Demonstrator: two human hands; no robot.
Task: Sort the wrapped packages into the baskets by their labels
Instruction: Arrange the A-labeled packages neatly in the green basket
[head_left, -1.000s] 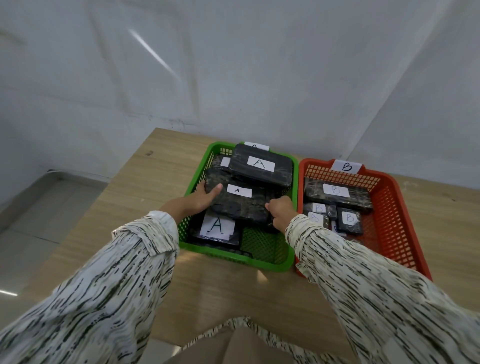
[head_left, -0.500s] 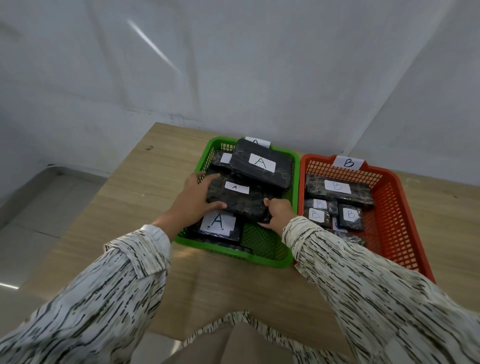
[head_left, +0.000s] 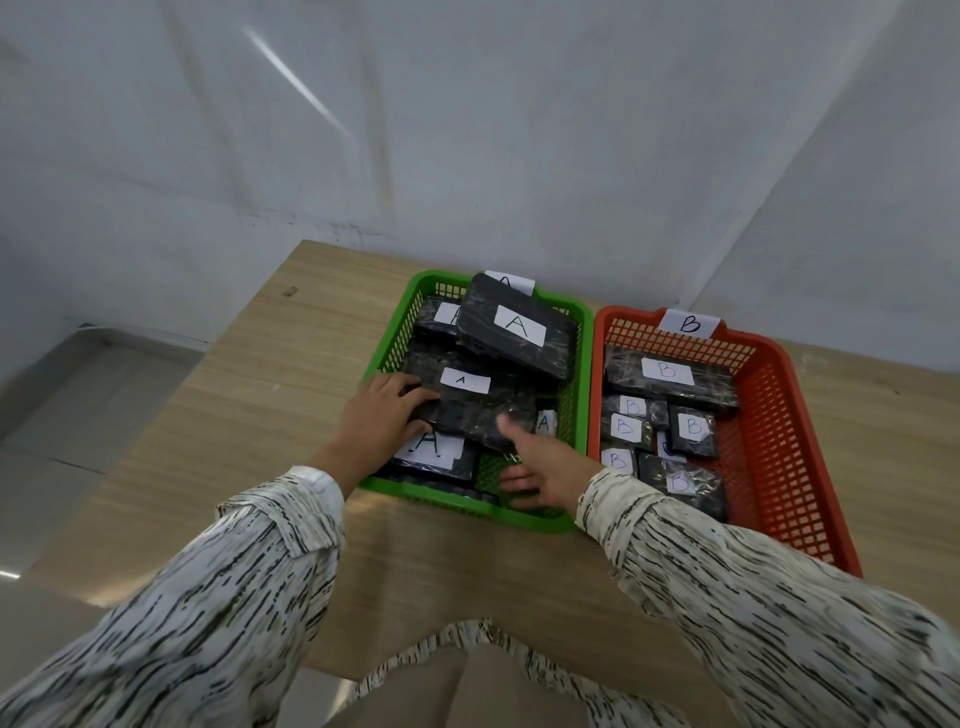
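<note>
A green basket (head_left: 584, 364) tagged A holds several black wrapped packages with white A labels. A long package with a small A label (head_left: 483, 402) lies across the pile. My left hand (head_left: 382, 415) grips its left end, fingers on top. My right hand (head_left: 540, 460) is at its right end, thumb up and fingers apart inside the basket near the front rim, no longer clasping the package. A larger A package (head_left: 519, 332) leans at the back. The orange basket (head_left: 769, 431) tagged B holds several black B packages (head_left: 670, 379).
Both baskets stand side by side at the back of a wooden table (head_left: 260, 405), close to the white wall. The table's left edge drops off to a grey tiled floor (head_left: 78, 405). Bare tabletop lies to the left of the green basket and in front of it.
The long A package has settled lower on the pile in the green basket. My right hand has come off its right end and opened; my left hand stays on the left end.
</note>
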